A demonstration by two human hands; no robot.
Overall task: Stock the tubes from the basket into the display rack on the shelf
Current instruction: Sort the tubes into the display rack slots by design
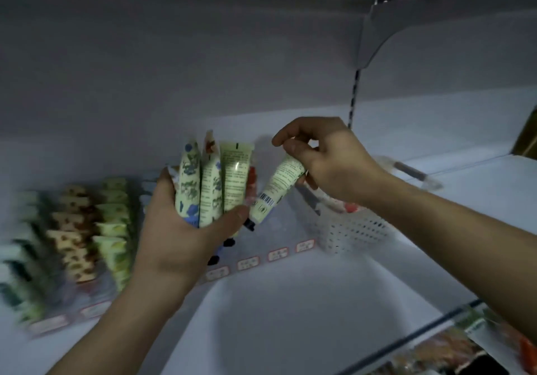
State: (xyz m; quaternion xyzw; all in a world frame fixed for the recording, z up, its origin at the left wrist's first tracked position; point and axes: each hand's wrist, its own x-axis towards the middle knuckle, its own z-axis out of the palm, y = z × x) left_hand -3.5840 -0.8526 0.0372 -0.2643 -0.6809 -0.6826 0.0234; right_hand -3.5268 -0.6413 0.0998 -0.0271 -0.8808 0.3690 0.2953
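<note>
My left hand [180, 229] grips a bunch of several pale green tubes [215, 183] with flower prints, their crimped ends pointing up and black caps down. My right hand [328, 159] pinches the top of one more pale tube [276, 191], which hangs slanted with its barcode and black cap toward the left hand's thumb. Behind and below the right hand stands the white perforated basket [354, 229] with tubes inside. The display rack [87, 229] lies on the shelf at the left, its rows filled with tubes; that area is blurred.
The white shelf board [290, 316] extends in front of the rack and basket. Red-framed price labels [277, 254] line the rack's front edge. A shelf bracket and upright [356, 96] stand at the back right. Packaged goods [465, 345] show on a lower shelf at bottom right.
</note>
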